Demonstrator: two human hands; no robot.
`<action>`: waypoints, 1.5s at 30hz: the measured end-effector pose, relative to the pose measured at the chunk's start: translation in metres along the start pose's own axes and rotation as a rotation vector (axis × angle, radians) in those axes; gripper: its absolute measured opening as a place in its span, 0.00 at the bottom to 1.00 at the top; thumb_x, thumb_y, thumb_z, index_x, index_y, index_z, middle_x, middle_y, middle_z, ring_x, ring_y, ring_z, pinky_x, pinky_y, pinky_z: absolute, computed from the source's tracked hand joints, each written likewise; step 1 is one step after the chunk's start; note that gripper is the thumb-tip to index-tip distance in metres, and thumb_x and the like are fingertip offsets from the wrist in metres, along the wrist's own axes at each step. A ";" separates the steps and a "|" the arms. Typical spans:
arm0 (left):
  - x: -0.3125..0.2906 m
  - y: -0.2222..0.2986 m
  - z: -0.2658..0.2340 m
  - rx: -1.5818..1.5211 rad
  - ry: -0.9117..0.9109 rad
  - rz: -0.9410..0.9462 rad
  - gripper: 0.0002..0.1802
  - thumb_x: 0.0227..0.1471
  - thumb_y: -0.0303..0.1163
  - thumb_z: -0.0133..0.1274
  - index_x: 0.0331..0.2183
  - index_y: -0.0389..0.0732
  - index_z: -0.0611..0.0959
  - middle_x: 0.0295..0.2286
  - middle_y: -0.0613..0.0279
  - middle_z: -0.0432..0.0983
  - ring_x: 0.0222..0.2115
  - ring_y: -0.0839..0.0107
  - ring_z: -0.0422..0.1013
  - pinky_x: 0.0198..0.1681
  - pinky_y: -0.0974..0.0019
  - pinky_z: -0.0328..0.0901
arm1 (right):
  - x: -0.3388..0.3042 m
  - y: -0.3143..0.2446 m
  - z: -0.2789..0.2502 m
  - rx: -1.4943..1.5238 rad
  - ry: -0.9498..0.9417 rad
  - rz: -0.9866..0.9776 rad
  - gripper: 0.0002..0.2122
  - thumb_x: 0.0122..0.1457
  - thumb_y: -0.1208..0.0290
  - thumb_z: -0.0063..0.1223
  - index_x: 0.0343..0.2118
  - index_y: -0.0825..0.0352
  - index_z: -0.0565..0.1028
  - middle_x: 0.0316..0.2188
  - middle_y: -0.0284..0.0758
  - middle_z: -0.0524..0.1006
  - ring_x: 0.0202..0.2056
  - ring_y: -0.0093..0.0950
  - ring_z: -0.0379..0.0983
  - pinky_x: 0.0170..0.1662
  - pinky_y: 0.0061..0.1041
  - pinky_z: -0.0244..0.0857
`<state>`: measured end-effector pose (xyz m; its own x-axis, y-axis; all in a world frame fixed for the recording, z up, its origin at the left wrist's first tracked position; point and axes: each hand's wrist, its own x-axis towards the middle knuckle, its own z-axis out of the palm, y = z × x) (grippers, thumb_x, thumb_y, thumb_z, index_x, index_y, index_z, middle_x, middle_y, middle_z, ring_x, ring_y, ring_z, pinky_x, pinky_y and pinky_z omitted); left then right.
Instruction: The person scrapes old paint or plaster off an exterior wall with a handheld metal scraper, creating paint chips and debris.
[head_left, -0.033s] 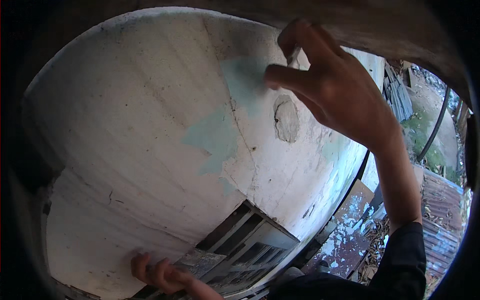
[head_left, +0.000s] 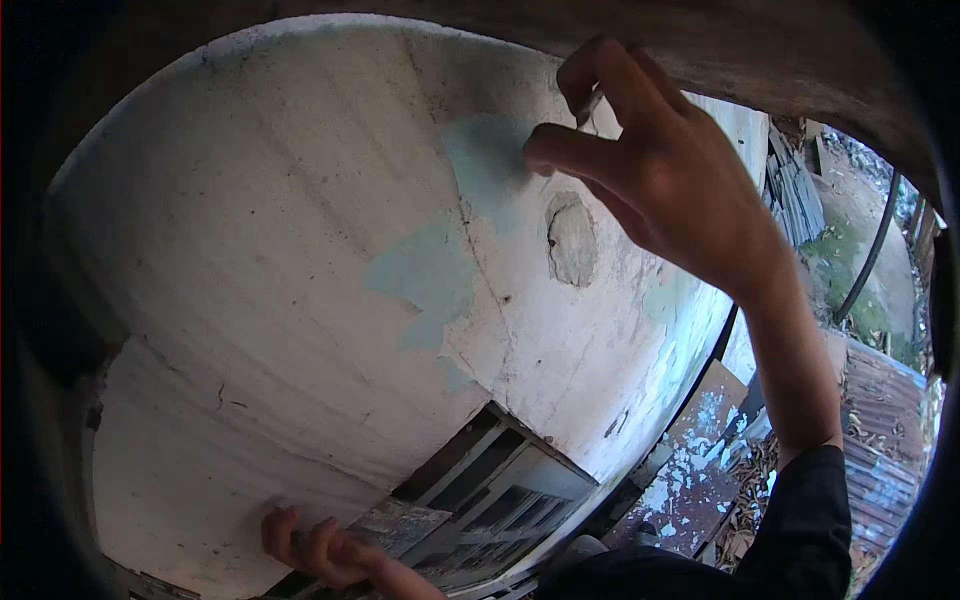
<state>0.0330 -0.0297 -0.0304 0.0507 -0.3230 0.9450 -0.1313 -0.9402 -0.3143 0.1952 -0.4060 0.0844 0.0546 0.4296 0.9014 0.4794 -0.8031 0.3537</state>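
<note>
Thin piece [head_left: 590,106]: one, pale, at the upper right of the wall [head_left: 270,250], between the thumb and forefinger of the right hand [head_left: 670,180]. Most of it is hidden by the fingers, so its kind cannot be fairly stated.

Hands: two. The right is bent into a pinch, apparently grasping the thin piece, with the thumb tip just beside the upper green patch [head_left: 485,165]. The left hand [head_left: 335,555] is released and loosely curled, fingers a little apart, low against the wall; whether every fingertip makes contact cannot be told.

Wall: one, off-white, stained and spotted. Green areas where the top coat is missing: three main ones, namely the upper patch, a jagged lower patch [head_left: 430,275] and a faint right patch [head_left: 665,298]. One rough oval scar [head_left: 571,240] lies below the right thumb. One long crack [head_left: 480,262] runs down beside the green areas towards the window [head_left: 500,480], one in number, with dark gaps between pale bars.

Surroundings, right side: one dark sleeve [head_left: 810,515] on the right forearm; one brown board [head_left: 712,395] near the wall's foot, pale flakes [head_left: 665,490] below it, too many to count; dry leaves [head_left: 765,470]; rusty corrugated sheeting [head_left: 885,400]; one dark hose [head_left: 872,255], curved; one stack of grey strips [head_left: 795,195].
</note>
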 end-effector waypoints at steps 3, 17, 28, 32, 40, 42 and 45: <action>-0.001 0.000 0.001 -0.017 -0.002 -0.008 0.16 0.61 0.39 0.34 0.31 0.39 0.71 0.42 0.46 0.69 0.47 0.49 0.64 0.50 0.41 0.58 | -0.010 0.005 0.009 -0.029 0.026 0.043 0.08 0.52 0.78 0.59 0.32 0.55 0.81 0.40 0.35 0.69 0.40 0.28 0.73 0.31 0.21 0.76; -0.002 0.002 0.002 0.007 -0.029 -0.034 0.16 0.61 0.41 0.34 0.31 0.43 0.72 0.42 0.50 0.69 0.48 0.52 0.63 0.50 0.43 0.58 | -0.016 -0.005 0.012 -0.102 0.018 0.258 0.07 0.53 0.77 0.59 0.32 0.57 0.81 0.39 0.36 0.68 0.38 0.30 0.76 0.32 0.23 0.78; -0.005 -0.003 0.002 -0.018 -0.005 -0.029 0.18 0.62 0.42 0.34 0.32 0.41 0.72 0.43 0.48 0.68 0.48 0.51 0.64 0.51 0.43 0.58 | -0.088 -0.036 0.000 1.104 0.012 1.009 0.14 0.61 0.62 0.55 0.35 0.72 0.76 0.22 0.35 0.76 0.10 0.19 0.69 0.08 0.14 0.57; -0.003 -0.001 0.004 -0.015 -0.015 -0.024 0.17 0.61 0.40 0.33 0.32 0.39 0.72 0.43 0.48 0.68 0.48 0.51 0.64 0.51 0.43 0.59 | -0.116 -0.085 0.008 1.624 0.309 1.585 0.17 0.62 0.62 0.53 0.47 0.68 0.67 0.30 0.38 0.75 0.08 0.21 0.66 0.07 0.16 0.51; 0.004 0.005 0.005 0.000 0.023 -0.025 0.14 0.59 0.41 0.38 0.29 0.43 0.73 0.38 0.52 0.71 0.43 0.54 0.65 0.48 0.45 0.60 | -0.153 -0.149 0.020 1.847 0.297 1.869 0.18 0.66 0.60 0.42 0.53 0.65 0.62 0.37 0.42 0.76 0.11 0.21 0.62 0.09 0.14 0.50; 0.002 0.007 0.006 -0.022 0.030 -0.063 0.14 0.59 0.40 0.38 0.29 0.44 0.73 0.37 0.53 0.71 0.43 0.55 0.65 0.47 0.45 0.61 | -0.173 -0.166 0.010 1.864 0.157 1.909 0.18 0.66 0.59 0.42 0.53 0.65 0.62 0.35 0.45 0.77 0.11 0.25 0.63 0.09 0.14 0.49; 0.001 0.008 0.007 -0.052 0.029 -0.066 0.13 0.57 0.38 0.38 0.28 0.44 0.74 0.36 0.53 0.71 0.42 0.55 0.65 0.47 0.45 0.61 | -0.206 -0.188 0.001 1.792 0.157 1.797 0.20 0.67 0.58 0.41 0.55 0.67 0.61 0.41 0.47 0.75 0.21 0.27 0.68 0.19 0.19 0.60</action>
<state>0.0390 -0.0382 -0.0327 0.0322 -0.2563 0.9661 -0.1796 -0.9523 -0.2467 0.0946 -0.3430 -0.1683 0.9996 0.0121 0.0238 0.0079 0.7174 -0.6966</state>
